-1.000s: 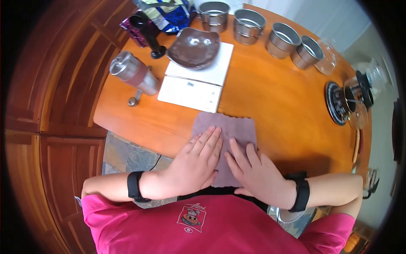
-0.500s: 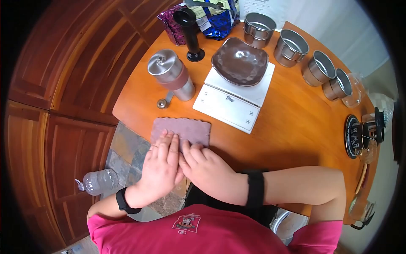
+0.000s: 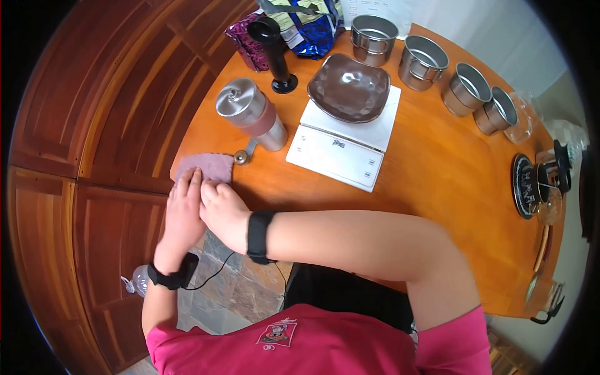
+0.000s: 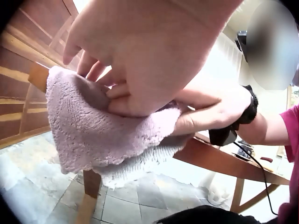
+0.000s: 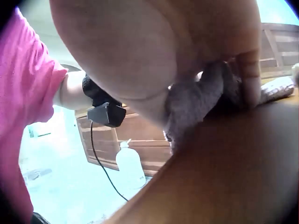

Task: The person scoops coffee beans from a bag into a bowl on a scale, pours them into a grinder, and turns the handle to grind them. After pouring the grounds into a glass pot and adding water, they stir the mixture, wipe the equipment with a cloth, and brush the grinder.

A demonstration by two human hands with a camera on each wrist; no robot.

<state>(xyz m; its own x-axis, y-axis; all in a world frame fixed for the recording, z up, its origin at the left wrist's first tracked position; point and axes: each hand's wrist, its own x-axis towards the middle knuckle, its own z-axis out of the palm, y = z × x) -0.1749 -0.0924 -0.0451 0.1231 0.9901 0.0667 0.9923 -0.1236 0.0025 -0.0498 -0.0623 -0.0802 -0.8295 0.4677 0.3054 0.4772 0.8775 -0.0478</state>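
A mauve cloth lies at the table's left corner; in the left wrist view the cloth hangs in folds over the edge. My left hand presses on it with fingers fairly straight, pointing away from me. Right beside it, my right hand grips the cloth with bent fingers, the arm reaching across my body. Bunched cloth shows under the right hand in the right wrist view. Just past the cloth are a steel grinder with a brownish band and its crank handle.
A brown dish sits on a white scale. Behind stand a black tube, shiny bags and several metal cups. At the right are a black round mat and glassware. A plastic bottle stands on the floor.
Both hands have moved left with the cloth, from the table's front middle to its left corner beside the crank handle. The right fingers, straighter before, are now more bent.
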